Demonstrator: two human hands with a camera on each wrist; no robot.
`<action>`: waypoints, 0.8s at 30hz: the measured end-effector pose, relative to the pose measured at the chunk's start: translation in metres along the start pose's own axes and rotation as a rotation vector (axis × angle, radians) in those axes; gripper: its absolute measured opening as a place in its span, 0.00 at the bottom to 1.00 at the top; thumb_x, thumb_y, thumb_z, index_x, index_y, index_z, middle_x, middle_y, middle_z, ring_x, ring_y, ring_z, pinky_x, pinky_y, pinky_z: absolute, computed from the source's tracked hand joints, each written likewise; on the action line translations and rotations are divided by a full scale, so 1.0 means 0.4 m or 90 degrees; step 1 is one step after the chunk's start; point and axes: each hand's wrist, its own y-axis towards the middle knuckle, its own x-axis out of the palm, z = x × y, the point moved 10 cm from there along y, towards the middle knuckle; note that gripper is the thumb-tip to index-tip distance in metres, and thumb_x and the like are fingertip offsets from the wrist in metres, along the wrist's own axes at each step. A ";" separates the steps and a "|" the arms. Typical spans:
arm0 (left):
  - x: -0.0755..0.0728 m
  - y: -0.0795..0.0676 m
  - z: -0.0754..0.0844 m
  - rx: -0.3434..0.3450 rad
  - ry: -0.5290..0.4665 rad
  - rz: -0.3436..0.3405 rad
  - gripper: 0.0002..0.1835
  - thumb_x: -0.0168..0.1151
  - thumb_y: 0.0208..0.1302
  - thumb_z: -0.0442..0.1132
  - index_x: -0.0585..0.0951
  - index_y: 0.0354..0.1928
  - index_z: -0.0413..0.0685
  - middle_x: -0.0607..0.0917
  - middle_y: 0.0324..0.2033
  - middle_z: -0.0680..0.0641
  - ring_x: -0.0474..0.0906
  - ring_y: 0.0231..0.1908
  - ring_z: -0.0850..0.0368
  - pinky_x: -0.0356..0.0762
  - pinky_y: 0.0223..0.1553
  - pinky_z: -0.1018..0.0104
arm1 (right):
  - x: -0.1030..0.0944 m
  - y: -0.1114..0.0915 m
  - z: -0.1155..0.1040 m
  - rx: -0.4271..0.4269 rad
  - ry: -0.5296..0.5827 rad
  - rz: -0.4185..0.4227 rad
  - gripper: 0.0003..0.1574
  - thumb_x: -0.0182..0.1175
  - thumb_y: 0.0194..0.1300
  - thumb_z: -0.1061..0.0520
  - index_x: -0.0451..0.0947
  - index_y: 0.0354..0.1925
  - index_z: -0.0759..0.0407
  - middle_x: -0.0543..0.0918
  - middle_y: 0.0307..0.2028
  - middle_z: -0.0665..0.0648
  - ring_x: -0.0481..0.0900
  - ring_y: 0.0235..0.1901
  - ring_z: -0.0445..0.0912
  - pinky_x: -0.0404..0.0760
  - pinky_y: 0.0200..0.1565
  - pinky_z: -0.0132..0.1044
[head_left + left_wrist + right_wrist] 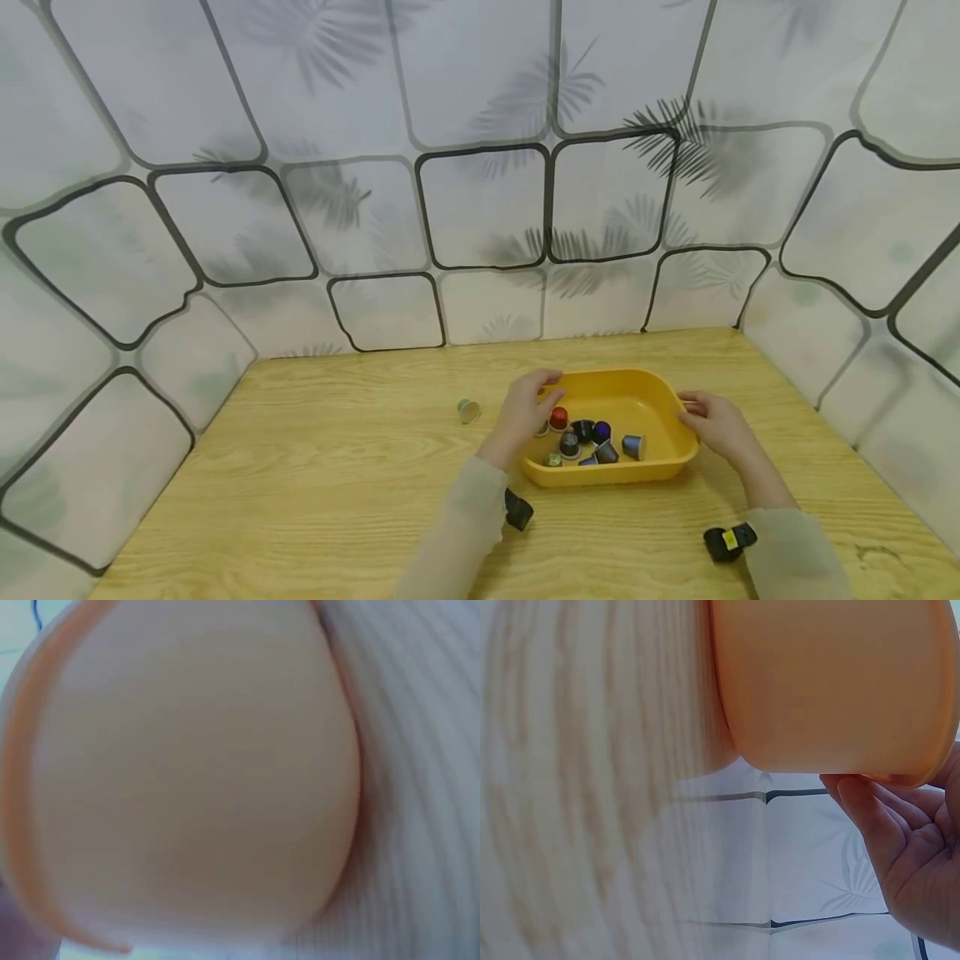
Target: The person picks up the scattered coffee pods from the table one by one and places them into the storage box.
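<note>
A yellow plastic tray (626,396) with rounded corners sits on the wooden table, holding several coffee capsules: a red one (558,417), a purple one (602,431), a blue one (633,447) and dark ones. My left hand (525,412) holds the tray's left rim, its thumb over the inner side. At the opposite end my right hand (716,425) grips the right rim; the right wrist view shows fingertips (855,796) against the outside wall beneath the lip. The tray's wall (195,765) fills most of the left wrist view, leaving the left fingers hidden there.
One pale green coffee capsule (468,410) lies on its side on the table (322,467), left of the tray. A patterned cloth (483,208) with dark outlines and leaf shapes hangs behind and at both sides of the table.
</note>
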 end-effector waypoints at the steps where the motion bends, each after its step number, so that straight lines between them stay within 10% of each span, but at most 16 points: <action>1: -0.013 -0.003 -0.006 0.000 0.003 0.009 0.16 0.55 0.61 0.36 0.75 0.50 0.38 0.78 0.46 0.44 0.74 0.46 0.55 0.71 0.47 0.69 | 0.000 0.000 0.000 0.000 -0.001 0.000 0.26 0.50 0.63 0.61 0.61 0.55 0.78 0.69 0.47 0.78 0.69 0.47 0.66 0.75 0.41 0.50; 11: -0.134 -0.037 -0.083 -0.023 0.015 0.098 0.15 0.57 0.59 0.34 0.76 0.47 0.35 0.79 0.43 0.41 0.75 0.45 0.50 0.73 0.45 0.63 | -0.001 -0.002 -0.001 0.000 -0.001 -0.003 0.26 0.49 0.63 0.61 0.61 0.55 0.78 0.69 0.48 0.79 0.69 0.47 0.66 0.74 0.42 0.50; 24: -0.200 -0.074 -0.147 -0.058 0.026 0.113 0.15 0.57 0.60 0.35 0.75 0.48 0.35 0.79 0.43 0.39 0.74 0.45 0.48 0.73 0.45 0.59 | 0.000 0.001 0.004 -0.002 -0.003 0.000 0.26 0.50 0.63 0.60 0.61 0.55 0.77 0.69 0.48 0.78 0.69 0.47 0.66 0.74 0.42 0.50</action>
